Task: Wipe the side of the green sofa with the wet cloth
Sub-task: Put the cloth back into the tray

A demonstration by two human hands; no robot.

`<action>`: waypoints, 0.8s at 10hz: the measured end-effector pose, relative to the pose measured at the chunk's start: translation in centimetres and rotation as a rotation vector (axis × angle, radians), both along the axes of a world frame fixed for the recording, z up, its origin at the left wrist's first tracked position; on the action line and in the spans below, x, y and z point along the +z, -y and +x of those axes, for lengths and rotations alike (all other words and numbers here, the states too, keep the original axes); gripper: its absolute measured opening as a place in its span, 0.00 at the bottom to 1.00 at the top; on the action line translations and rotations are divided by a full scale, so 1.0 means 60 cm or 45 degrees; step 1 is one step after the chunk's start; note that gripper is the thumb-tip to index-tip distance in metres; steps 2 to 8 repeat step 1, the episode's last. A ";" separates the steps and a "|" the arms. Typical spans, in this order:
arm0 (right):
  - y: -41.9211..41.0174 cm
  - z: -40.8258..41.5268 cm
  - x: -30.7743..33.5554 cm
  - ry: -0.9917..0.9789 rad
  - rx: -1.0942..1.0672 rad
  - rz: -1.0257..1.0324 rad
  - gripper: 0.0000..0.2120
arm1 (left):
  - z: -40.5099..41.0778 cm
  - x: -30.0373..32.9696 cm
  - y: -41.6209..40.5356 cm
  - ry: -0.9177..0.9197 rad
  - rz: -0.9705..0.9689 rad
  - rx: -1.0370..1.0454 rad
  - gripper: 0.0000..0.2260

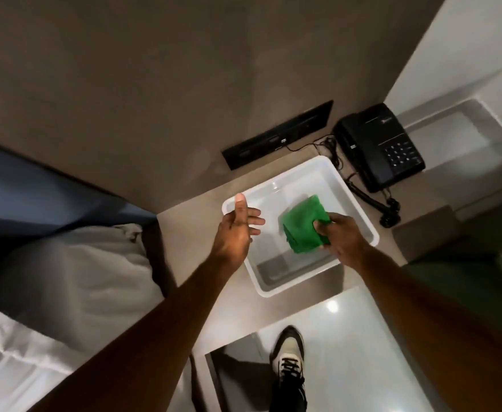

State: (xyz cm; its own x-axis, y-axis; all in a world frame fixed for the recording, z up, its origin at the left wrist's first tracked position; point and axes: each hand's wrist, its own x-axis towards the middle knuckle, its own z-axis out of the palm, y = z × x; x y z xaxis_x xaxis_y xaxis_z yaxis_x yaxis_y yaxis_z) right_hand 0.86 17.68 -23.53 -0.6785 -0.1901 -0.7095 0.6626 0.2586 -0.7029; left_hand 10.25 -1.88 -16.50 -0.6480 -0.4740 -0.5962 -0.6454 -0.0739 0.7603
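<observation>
Hotel-type bedroom, by the look of it. White rumpled bed linen beside a beige built-in side counter. Black corded desk telephone on the counter; black recessed socket panel in the taupe wall. Glossy pale tiled floor.

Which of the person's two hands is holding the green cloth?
The right hand: it pinches the green cloth over the white tub. The left hand is open and empty.

The right hand covers the near right corner of the green cloth; the phone keypad seems too blurred to read.
</observation>
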 end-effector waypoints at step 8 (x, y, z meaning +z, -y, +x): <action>-0.017 -0.012 0.001 -0.365 0.372 0.503 0.14 | -0.006 -0.022 0.008 0.005 0.017 0.017 0.33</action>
